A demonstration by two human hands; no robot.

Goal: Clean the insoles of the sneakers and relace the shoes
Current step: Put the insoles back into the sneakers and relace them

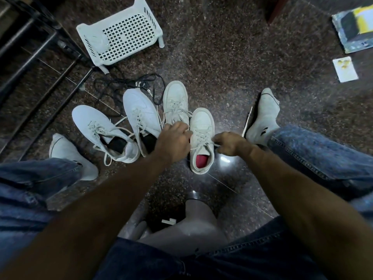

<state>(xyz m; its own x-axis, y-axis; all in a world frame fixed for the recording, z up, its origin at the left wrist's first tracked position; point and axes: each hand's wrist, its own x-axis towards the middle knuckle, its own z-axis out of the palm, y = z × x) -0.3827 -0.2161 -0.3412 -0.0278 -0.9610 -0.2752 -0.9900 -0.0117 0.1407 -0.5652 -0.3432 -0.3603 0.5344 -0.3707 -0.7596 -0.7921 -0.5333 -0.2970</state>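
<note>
The cream sneaker point(202, 138) stands on the dark floor point(222, 63) between the person's feet, its red insole point(201, 161) already seated and its lace crossed up nearly every eyelet; the left hand point(174, 138) is curled tight on one lace end and the right hand point(230, 143) pinches the other, so the relacing here looks close to finished. Its partner sneaker point(176, 103) just beyond also appears laced. The two paler sneakers point(125, 128) to the left show dark insoles and slack, trailing laces, and loose black laces point(125, 81) lie near the basket point(121, 31), so I judge more tightening remains.
</note>
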